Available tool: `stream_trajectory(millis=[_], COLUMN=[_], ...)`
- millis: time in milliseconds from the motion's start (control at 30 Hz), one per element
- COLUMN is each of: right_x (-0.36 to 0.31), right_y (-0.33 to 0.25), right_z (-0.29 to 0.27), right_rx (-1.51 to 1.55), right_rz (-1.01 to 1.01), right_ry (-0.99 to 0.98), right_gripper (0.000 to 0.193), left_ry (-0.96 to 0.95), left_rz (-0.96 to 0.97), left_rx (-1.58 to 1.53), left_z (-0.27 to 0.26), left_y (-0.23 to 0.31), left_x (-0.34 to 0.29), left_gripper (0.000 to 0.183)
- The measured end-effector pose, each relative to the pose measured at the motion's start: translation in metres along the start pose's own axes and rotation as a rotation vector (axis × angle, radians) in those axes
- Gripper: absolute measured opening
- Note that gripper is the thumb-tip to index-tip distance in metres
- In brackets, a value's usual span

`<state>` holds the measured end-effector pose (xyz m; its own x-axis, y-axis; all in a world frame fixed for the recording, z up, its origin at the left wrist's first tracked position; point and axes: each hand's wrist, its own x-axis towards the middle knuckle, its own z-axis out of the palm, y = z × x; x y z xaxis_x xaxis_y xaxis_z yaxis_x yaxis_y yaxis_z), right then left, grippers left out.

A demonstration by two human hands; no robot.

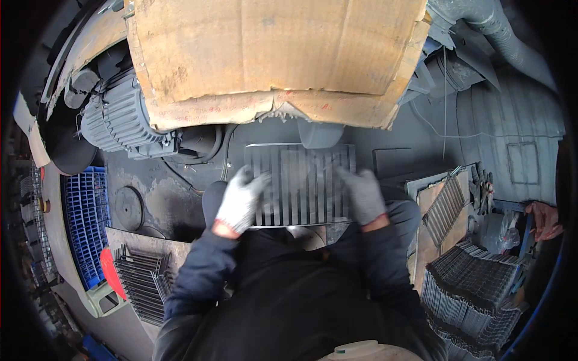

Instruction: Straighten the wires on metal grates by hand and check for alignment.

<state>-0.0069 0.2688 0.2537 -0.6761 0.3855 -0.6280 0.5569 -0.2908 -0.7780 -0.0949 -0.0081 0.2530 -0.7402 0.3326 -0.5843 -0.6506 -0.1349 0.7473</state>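
Note:
A flat rectangular metal grate (304, 198) with parallel bars is in front of me above my lap, smeared by motion. My left hand (239, 201), in a pale work glove, is closed at its left edge, thumb pointing inward. At the opposite edge my right hand (364, 197), in a greyer glove, grips it too, though blur softens its fingers. Just past the grate's far edge, a grey rounded part (321, 133) hangs under a large cardboard sheet (277, 54).
A ribbed motor (117, 117) stands at the far left, near a blue plastic crate (87, 219). Slatted metal grates (141, 280) lie at lower left. Another grate (444, 213) leans on a board to the right, above a tall stack of grates (469, 289). A duct (512, 42) runs upper right.

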Motion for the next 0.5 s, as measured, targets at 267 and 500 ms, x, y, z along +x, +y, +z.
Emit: stream_trajectory(millis=[267, 500], right_x=[-0.026, 0.004], right_y=[-0.029, -0.007], right_z=[-0.065, 0.051], right_rx=[0.169, -0.001], right_rz=[-0.202, -0.178], right_ry=[0.016, -0.171], right_gripper=[0.036, 0.025], left_ry=[-0.177, 0.013], left_rz=[-0.121, -0.080], left_rx=[-0.001, 0.009], left_z=[0.057, -0.058], left_y=[-0.020, 0.018], left_x=[0.024, -0.011], left_gripper=[0.029, 0.026])
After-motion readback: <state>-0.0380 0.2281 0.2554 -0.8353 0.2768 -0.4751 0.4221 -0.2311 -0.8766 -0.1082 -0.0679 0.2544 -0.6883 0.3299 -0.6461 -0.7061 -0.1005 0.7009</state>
